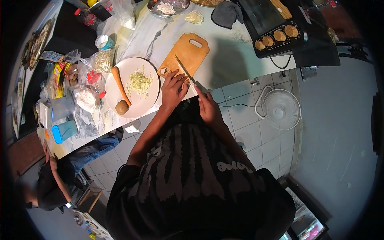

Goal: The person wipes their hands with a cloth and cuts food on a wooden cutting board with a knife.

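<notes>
My right hand (209,109) is wrapped round the handle of a knife (185,68), whose blade slants up and left over the wooden cutting board (186,50). At the board's near edge, my left hand (175,89) is closed, fingers bent down beside the blade. Whatever lies under those fingertips is hidden. Just left of them a small brown piece with a pale middle (163,71) rests on the board. Left of the board, a large pale plate (138,66) holds chopped pale-green bits (140,83), a carrot (120,85) and a round brown potato-like vegetable (122,107).
Bagged foods (86,98), a blue-lidded container (64,132) and a can (104,42) crowd the table's left. A black appliance with wooden knobs (276,38) stands right, beside a grey cloth (227,15). A fan (281,109) is on the floor; another person (56,176) sits lower left.
</notes>
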The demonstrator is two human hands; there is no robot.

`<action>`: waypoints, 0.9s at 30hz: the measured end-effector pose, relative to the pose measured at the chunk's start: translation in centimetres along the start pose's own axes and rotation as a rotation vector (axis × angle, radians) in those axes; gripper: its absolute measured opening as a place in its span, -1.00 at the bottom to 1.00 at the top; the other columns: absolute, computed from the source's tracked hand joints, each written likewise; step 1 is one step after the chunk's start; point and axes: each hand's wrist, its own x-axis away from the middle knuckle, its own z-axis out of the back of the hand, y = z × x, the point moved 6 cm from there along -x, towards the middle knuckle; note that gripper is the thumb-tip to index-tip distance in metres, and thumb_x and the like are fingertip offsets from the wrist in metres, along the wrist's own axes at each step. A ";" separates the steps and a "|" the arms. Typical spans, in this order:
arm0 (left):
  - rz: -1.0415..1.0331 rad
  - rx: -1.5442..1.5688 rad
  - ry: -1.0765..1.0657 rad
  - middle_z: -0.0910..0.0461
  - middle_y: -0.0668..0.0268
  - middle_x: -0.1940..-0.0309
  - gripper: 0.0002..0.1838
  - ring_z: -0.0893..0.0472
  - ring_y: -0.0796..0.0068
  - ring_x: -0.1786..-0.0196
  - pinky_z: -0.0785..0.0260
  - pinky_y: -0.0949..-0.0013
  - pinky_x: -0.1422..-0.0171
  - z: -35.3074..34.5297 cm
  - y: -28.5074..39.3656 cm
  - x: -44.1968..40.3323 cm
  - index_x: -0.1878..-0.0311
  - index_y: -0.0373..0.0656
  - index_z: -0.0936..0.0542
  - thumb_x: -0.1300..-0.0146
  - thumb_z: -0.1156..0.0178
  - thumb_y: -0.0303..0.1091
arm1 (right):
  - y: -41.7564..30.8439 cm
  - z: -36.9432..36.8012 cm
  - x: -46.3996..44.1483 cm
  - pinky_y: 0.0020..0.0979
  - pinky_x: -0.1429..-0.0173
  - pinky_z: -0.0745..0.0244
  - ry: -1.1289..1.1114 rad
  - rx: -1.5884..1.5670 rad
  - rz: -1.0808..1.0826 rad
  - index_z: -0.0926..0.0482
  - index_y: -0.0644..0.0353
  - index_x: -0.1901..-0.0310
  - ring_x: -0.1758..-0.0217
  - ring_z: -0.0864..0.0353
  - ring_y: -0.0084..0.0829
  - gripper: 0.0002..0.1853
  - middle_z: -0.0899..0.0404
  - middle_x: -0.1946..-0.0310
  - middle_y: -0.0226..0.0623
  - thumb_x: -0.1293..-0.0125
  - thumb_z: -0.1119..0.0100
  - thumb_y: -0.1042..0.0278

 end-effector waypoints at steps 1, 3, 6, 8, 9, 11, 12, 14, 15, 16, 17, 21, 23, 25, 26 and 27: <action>0.009 0.016 0.007 -0.70 0.21 0.04 -0.80 -0.59 0.09 -0.23 -0.36 0.04 -0.45 0.0 -0.1 0.0 0.09 -0.23 -0.75 -0.22 -0.35 -0.44 | -0.2 0.1 0.0 -0.06 -0.19 -0.51 0.013 0.005 0.008 -0.34 -0.03 -0.50 -0.16 -0.56 0.15 -0.41 -0.46 -0.13 0.16 -0.46 0.04 0.56; 0.067 0.061 0.029 -0.69 0.20 0.01 -0.76 -0.57 0.08 -0.26 -0.36 0.05 -0.45 0.1 -0.3 0.1 0.05 -0.24 -0.74 -0.23 -0.34 -0.43 | -0.3 0.1 -0.1 -0.06 -0.19 -0.51 0.020 -0.005 0.017 -0.34 -0.03 -0.50 -0.16 -0.56 0.15 -0.40 -0.47 -0.13 0.16 -0.45 0.04 0.56; 0.132 0.040 0.051 -0.67 0.17 -0.08 -0.69 -0.51 0.04 -0.33 -0.35 0.08 -0.44 0.3 -0.5 -0.5 -0.05 -0.27 -0.70 -0.25 -0.32 -0.40 | -0.2 0.1 -0.1 -0.06 -0.21 -0.50 0.009 -0.004 -0.002 -0.35 -0.03 -0.50 -0.19 -0.55 0.15 -0.41 -0.47 -0.15 0.16 -0.45 0.03 0.56; 0.140 -0.026 0.052 -0.66 0.15 -0.13 -0.64 -0.48 0.03 -0.36 -0.34 0.09 -0.44 0.4 -0.5 -0.8 -0.10 -0.29 -0.69 -0.26 -0.31 -0.38 | 0.1 -0.2 -0.1 -0.07 -0.22 -0.50 -0.009 0.007 -0.029 -0.35 -0.02 -0.50 -0.21 -0.54 0.15 -0.41 -0.46 -0.18 0.16 -0.45 0.03 0.56; 0.113 -0.051 0.021 -0.65 0.13 -0.16 -0.62 -0.46 0.02 -0.39 -0.32 0.08 -0.45 0.2 -0.4 -0.8 -0.12 -0.31 -0.67 -0.27 -0.30 -0.36 | -0.1 -0.2 -0.1 -0.07 -0.24 -0.49 0.021 0.020 0.007 -0.35 -0.01 -0.50 -0.23 -0.53 0.15 -0.41 -0.46 -0.19 0.17 -0.45 0.03 0.56; 0.085 -0.076 -0.010 -0.64 0.12 -0.20 -0.60 -0.43 0.01 -0.41 -0.31 0.08 -0.46 -0.2 -0.5 -0.7 -0.15 -0.33 -0.66 -0.28 -0.29 -0.35 | 0.0 -0.2 -0.1 -0.07 -0.25 -0.49 0.051 0.032 0.043 -0.35 0.00 -0.50 -0.24 -0.53 0.16 -0.41 -0.46 -0.20 0.17 -0.45 0.02 0.56; 0.076 -0.086 -0.024 -0.63 0.12 -0.21 -0.59 -0.43 0.01 -0.41 -0.30 0.07 -0.46 -0.2 -0.5 -0.7 -0.16 -0.33 -0.66 -0.28 -0.29 -0.34 | -0.1 -0.1 -0.1 -0.06 -0.24 -0.49 0.049 0.032 0.041 -0.34 0.01 -0.50 -0.23 -0.53 0.17 -0.41 -0.45 -0.20 0.18 -0.45 0.02 0.56; 0.066 -0.095 -0.043 -0.63 0.13 -0.22 -0.58 -0.44 0.01 -0.41 -0.30 0.07 -0.45 -0.4 -0.5 -0.5 -0.16 -0.33 -0.66 -0.28 -0.30 -0.34 | -0.3 0.1 0.0 -0.05 -0.23 -0.49 0.047 0.030 0.034 -0.34 0.02 -0.50 -0.22 -0.53 0.18 -0.41 -0.45 -0.20 0.18 -0.45 0.02 0.56; 0.062 -0.110 -0.057 -0.63 0.13 -0.22 -0.58 -0.43 0.01 -0.41 -0.30 0.06 -0.45 -0.5 -0.5 -0.5 -0.16 -0.34 -0.66 -0.28 -0.29 -0.33 | -0.3 0.2 0.0 -0.05 -0.21 -0.51 0.042 0.033 0.020 -0.35 0.00 -0.50 -0.21 -0.54 0.19 -0.40 -0.45 -0.20 0.19 -0.44 0.01 0.57; 0.057 -0.125 -0.071 -0.63 0.13 -0.21 -0.58 -0.43 0.01 -0.41 -0.30 0.06 -0.44 -0.6 -0.5 -0.5 -0.16 -0.34 -0.66 -0.28 -0.29 -0.32 | -0.2 0.2 -0.1 -0.05 -0.18 -0.53 0.036 0.037 0.006 -0.35 -0.02 -0.50 -0.20 -0.55 0.20 -0.40 -0.45 -0.20 0.19 -0.44 0.00 0.57; 0.056 -0.124 -0.073 -0.63 0.13 -0.21 -0.58 -0.43 0.01 -0.41 -0.30 0.06 -0.44 -0.7 -0.5 -0.5 -0.16 -0.34 -0.66 -0.28 -0.29 -0.32 | -0.2 0.2 -0.1 -0.05 -0.18 -0.53 0.037 0.036 0.004 -0.35 -0.02 -0.50 -0.20 -0.55 0.20 -0.40 -0.45 -0.20 0.19 -0.44 0.00 0.57; 0.043 -0.167 -0.087 -0.64 0.13 -0.21 -0.57 -0.44 0.01 -0.41 -0.31 0.06 -0.41 -0.7 -0.2 -0.5 -0.16 -0.35 -0.66 -0.28 -0.29 -0.31 | -0.3 0.4 -0.2 -0.06 -0.11 -0.57 0.026 0.049 -0.030 -0.36 -0.07 -0.50 -0.15 -0.58 0.21 -0.39 -0.46 -0.19 0.18 -0.43 -0.01 0.57; 0.039 -0.178 -0.095 -0.64 0.13 -0.21 -0.57 -0.44 0.01 -0.41 -0.31 0.06 -0.41 -0.8 -0.2 -0.5 -0.16 -0.35 -0.65 -0.29 -0.28 -0.31 | -0.2 0.4 -0.2 -0.05 -0.10 -0.58 0.025 0.046 -0.038 -0.37 -0.09 -0.49 -0.16 -0.58 0.21 -0.38 -0.46 -0.21 0.17 -0.43 -0.01 0.57; 0.037 -0.184 -0.088 -0.64 0.12 -0.20 -0.56 -0.45 0.01 -0.40 -0.32 0.06 -0.39 -0.8 -0.1 -0.5 -0.16 -0.37 -0.65 -0.28 -0.28 -0.31 | -0.1 0.5 -0.4 -0.06 -0.11 -0.58 0.033 0.065 -0.012 -0.36 -0.09 -0.49 -0.19 -0.58 0.17 -0.39 -0.49 -0.20 0.18 -0.44 0.00 0.57; 0.039 -0.184 -0.090 -0.64 0.12 -0.20 -0.56 -0.45 0.01 -0.40 -0.32 0.06 -0.39 -0.8 -0.1 -0.6 -0.16 -0.37 -0.65 -0.28 -0.28 -0.31 | 0.1 0.4 -0.6 -0.06 -0.11 -0.58 0.031 0.065 -0.014 -0.36 -0.09 -0.49 -0.19 -0.58 0.17 -0.39 -0.49 -0.20 0.18 -0.44 0.00 0.57; 0.038 -0.187 -0.087 -0.64 0.12 -0.20 -0.57 -0.46 0.02 -0.39 -0.32 0.06 -0.39 -0.8 -0.1 -0.6 -0.15 -0.36 -0.66 -0.28 -0.28 -0.31 | 0.0 0.6 -0.8 -0.11 0.01 -0.56 0.066 0.059 0.026 -0.36 -0.12 -0.50 0.04 -0.59 0.13 -0.40 -0.52 0.06 0.13 -0.46 0.01 0.54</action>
